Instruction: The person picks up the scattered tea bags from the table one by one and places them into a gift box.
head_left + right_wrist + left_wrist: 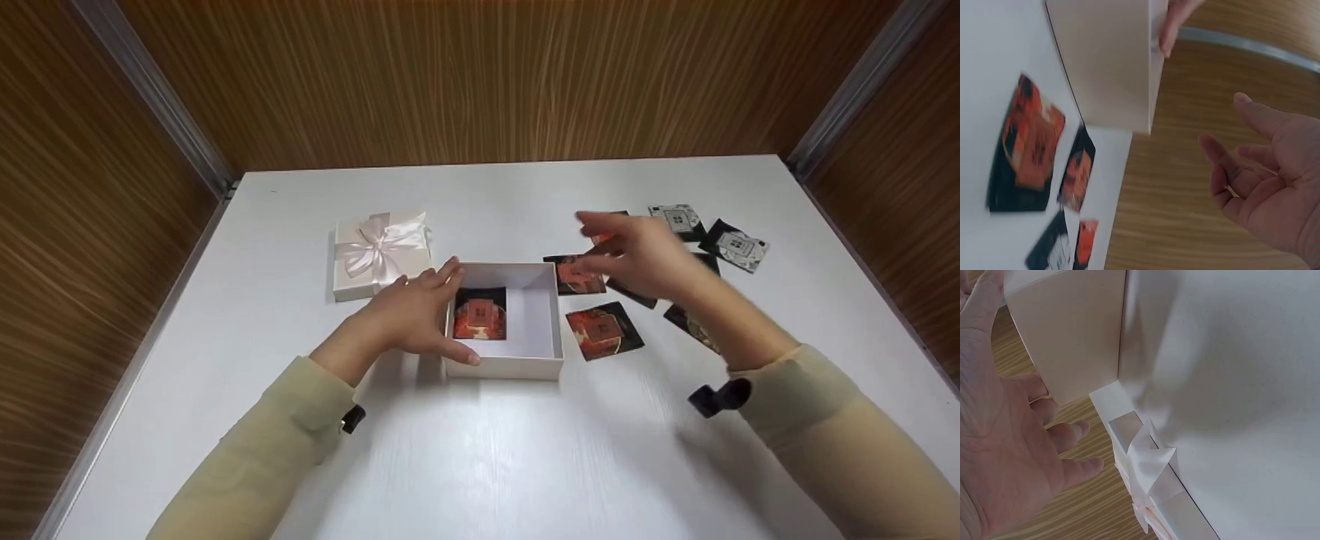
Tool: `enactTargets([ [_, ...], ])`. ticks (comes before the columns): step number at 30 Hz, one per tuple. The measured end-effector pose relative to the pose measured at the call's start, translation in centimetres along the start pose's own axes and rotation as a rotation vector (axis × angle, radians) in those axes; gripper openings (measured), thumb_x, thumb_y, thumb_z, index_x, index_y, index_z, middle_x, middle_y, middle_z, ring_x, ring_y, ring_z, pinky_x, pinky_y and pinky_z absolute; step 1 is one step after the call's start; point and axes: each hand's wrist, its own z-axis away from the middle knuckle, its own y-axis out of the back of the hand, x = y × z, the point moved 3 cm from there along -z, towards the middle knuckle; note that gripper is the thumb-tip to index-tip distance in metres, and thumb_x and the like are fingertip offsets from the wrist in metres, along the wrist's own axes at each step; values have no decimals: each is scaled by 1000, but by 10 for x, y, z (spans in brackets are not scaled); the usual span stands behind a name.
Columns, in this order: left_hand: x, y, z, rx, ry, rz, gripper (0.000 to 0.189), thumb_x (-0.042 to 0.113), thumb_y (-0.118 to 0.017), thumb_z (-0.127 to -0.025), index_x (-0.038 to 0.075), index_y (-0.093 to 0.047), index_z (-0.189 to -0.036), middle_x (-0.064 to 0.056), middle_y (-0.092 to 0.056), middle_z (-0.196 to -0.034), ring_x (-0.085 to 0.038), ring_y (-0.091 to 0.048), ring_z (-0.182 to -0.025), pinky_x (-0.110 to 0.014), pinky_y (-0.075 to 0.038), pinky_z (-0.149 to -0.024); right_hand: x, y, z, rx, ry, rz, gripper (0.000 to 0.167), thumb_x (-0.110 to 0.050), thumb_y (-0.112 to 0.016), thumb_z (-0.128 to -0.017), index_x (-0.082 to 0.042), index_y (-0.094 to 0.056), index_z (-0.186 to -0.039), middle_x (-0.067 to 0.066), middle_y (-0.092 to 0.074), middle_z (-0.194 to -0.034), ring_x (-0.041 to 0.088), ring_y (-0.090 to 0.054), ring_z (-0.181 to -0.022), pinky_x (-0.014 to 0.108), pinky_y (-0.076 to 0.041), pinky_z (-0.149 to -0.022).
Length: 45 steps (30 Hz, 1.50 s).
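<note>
A white open-topped gift box [504, 367] stands mid-table. Inside, at its left, lies a flat square red-and-black packet [480, 315]. My left hand [409, 315] holds the box by its left side, thumb over the front rim and fingers at the back left corner. In the left wrist view, some fingers of that hand [1016, 439] spread beyond the box wall [1067, 332]. Above the packets to the right hovers my right hand [645, 255], with bent, parted fingers. The right wrist view shows nothing between the fingers of this hand [1269, 174].
Right of the box lie several loose packets, including a red-and-black one [604, 330] near its wall and white-and-black ones [735, 245] farther right. The ribboned box lid [379, 255] lies at the back left. Wood-grain panels [480, 82] border the white table [480, 465].
</note>
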Motion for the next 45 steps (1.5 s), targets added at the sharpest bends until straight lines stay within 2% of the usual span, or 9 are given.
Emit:
enactTargets([
  [5, -1, 0, 1, 4, -8, -11, 140, 90, -73, -69, 12, -18, -171, -3, -5, -179, -37, -23, -160, -62, -19, -126, 23, 43, 13, 116, -40, 29, 64, -27, -81, -98, -10, -56, -155, 16, -71, -134, 25, -73, -112, 10, -52, -82],
  [11, -2, -1, 4, 4, -10, -15, 140, 90, -73, -69, 11, -19, -171, -3, -5, -179, -38, -23, -160, -63, -20, -126, 71, 85, 24, 275, -139, 20, 61, -33, -80, -98, -10, -60, -152, 18, -70, -134, -10, -65, -98, 7, -50, -80],
  [17, -2, -2, 5, 0, -10, -1, 140, 89, -74, -69, 9, -20, -171, -4, -5, -179, -38, -23, -160, -63, -19, -126, 134, 114, 43, 359, -295, -3, 66, -46, -75, -99, -17, -57, -155, -4, -71, -132, -2, -60, -112, 11, -45, -82],
  [23, -4, -2, 6, -8, 4, -5, 141, 90, -74, -69, 12, -18, -171, -2, -4, -179, -37, -23, -160, -61, -18, -127, 184, 120, 58, 388, -405, -108, 68, -46, -75, -99, -18, -54, -158, -18, -63, -128, 4, -53, -125, 8, -42, -85],
  [29, -4, -2, 7, -2, 6, -3, 140, 89, -74, -69, 12, -19, -171, -1, -5, -179, -38, -23, -159, -61, -20, -126, 217, 115, 71, 389, -473, -171, 75, -49, -74, -98, -16, -48, -162, -12, -58, -138, 8, -49, -127, 6, -42, -84],
  [36, -3, -2, 8, -6, 1, -13, 140, 90, -74, -69, 12, -18, -171, -2, -5, -179, -37, -24, -159, -62, -20, -126, 243, 109, 85, 409, -521, -178, 81, -50, -75, -97, -11, -46, -162, -14, -58, -135, 8, -48, -128, 5, -40, -87],
  [39, -3, -1, 8, -11, 10, -11, 140, 90, -73, -69, 13, -18, -171, -1, -4, -179, -36, -23, -160, -61, -20, -126, 250, 105, 87, 374, -566, -190, 86, -55, -73, -96, -15, -40, -166, -1, -51, -156, 18, -42, -142, 13, -40, -102],
  [42, -3, -1, 8, -8, 11, -6, 140, 90, -74, -69, 12, -18, -171, -1, -4, -179, -36, -23, -160, -61, -20, -127, 254, 103, 87, 317, -601, -226, 92, -58, -71, -97, -18, -31, -169, 11, -29, -173, 32, -25, -157, 37, -32, -123],
  [45, -3, -1, 8, -5, 7, -6, 140, 89, -75, -69, 12, -18, -171, -1, -4, -179, -36, -24, -160, -61, -20, -127, 257, 101, 86, 261, -620, -262, 95, -58, -69, -98, -19, -22, -171, 15, -15, -177, 41, -11, -161, 58, -19, -127],
])
